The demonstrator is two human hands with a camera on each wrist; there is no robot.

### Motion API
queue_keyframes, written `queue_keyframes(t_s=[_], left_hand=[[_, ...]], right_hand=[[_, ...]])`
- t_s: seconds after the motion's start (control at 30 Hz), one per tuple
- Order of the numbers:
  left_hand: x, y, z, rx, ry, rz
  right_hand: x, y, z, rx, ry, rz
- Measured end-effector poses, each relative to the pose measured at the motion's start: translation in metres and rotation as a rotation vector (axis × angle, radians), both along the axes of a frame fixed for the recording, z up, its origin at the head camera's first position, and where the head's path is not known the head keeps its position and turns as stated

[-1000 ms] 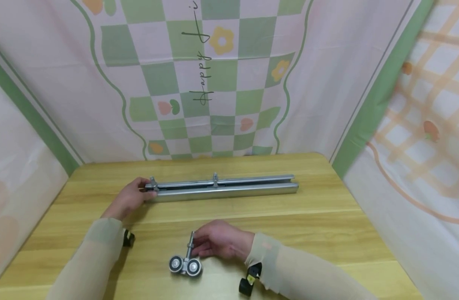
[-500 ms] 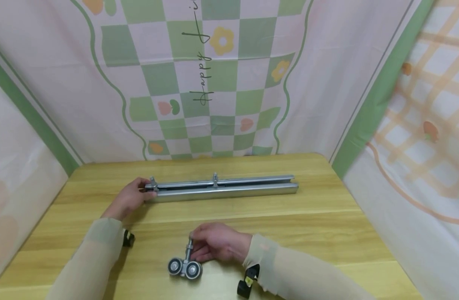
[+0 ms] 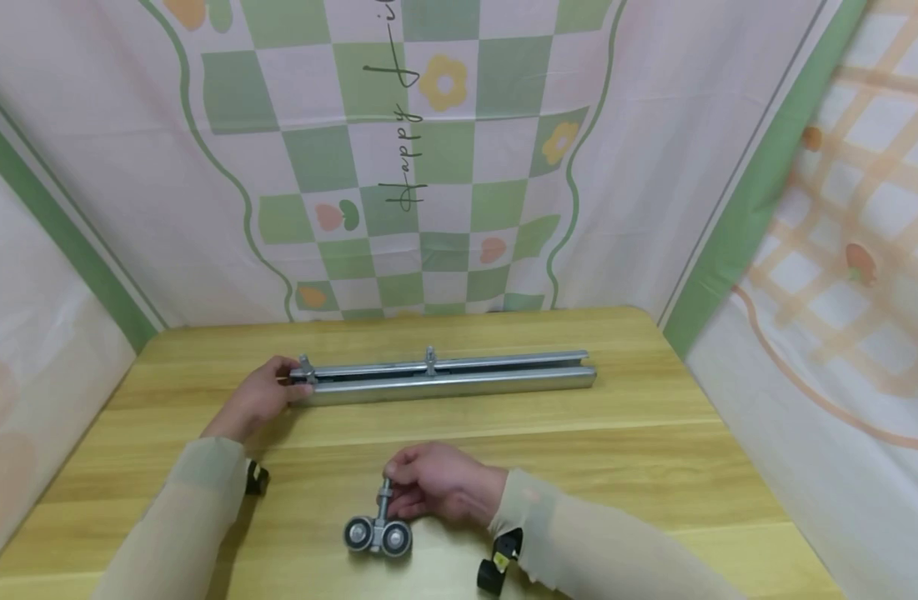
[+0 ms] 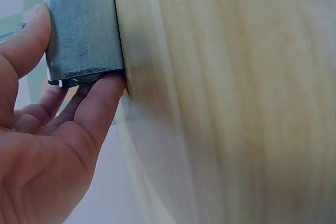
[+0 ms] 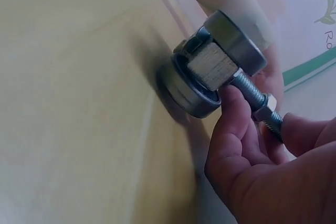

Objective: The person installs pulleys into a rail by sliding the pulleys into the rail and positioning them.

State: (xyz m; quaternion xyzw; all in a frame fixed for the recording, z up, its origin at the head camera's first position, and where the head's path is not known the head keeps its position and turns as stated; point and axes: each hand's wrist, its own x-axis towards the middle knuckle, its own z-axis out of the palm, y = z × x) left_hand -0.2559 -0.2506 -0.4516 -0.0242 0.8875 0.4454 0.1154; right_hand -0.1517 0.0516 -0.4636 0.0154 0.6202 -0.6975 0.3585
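My left hand (image 3: 258,397) grips the left end of a long metal track rail (image 3: 496,382) lying across the table. In the left wrist view the thumb lies along the rail (image 4: 86,30) and other fingers touch its end. Two threaded bolts stick up from the rail's slot: one bolt (image 3: 306,367) beside the left fingers, another bolt (image 3: 431,360) near the middle. In front of the rail, my right hand (image 3: 447,486) pinches the threaded stem of a hanger roller (image 3: 395,540), wheels downward. A hex nut (image 5: 265,107) sits partway along that stem.
The wooden table (image 3: 616,467) carries the rail near its back. A patterned curtain (image 3: 443,167) hangs behind the table, with more cloth at both sides. Black wrist cameras sit under both sleeves, the right camera (image 3: 496,567) low beside the right hand.
The roller in my right hand shifts slightly left and then back right, its stem now standing more upright. My left hand and the rail stay where they were.
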Motion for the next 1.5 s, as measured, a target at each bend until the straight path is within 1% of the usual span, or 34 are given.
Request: queue_keyframes(t_s=[0.17,0.27,0.47,0.63,0.93,1.13,1.27,1.37,1.5], left_hand=[[0.0,0.0,0.001,0.005,-0.01,0.001],[-0.001,-0.001,0.001,0.012,-0.009,0.001],[-0.002,-0.001,0.0,0.005,-0.009,-0.001],[-0.001,-0.001,0.0,0.004,-0.01,0.0],[-0.001,-0.001,0.0,-0.005,0.008,-0.005],[-0.001,0.0,0.001,-0.005,0.007,-0.004],[0.0,0.0,0.001,-0.01,0.009,-0.005],[0.0,-0.001,0.0,-0.008,0.01,-0.004],[-0.001,-0.001,0.0,-0.004,0.01,-0.004]], right_hand=[[-0.007,0.008,0.005,0.018,0.039,-0.018],[-0.011,0.013,0.011,0.043,0.089,-0.027],[-0.018,0.021,0.022,0.106,0.196,-0.002],[-0.021,0.027,0.028,0.175,0.298,0.003],[-0.022,0.037,0.032,0.293,0.508,0.042],[-0.023,0.045,0.035,0.441,0.69,0.102],[-0.021,0.051,0.036,0.489,0.818,0.142],[-0.017,0.054,0.037,0.495,0.863,0.172],[-0.01,0.056,0.038,0.513,0.871,0.2]])
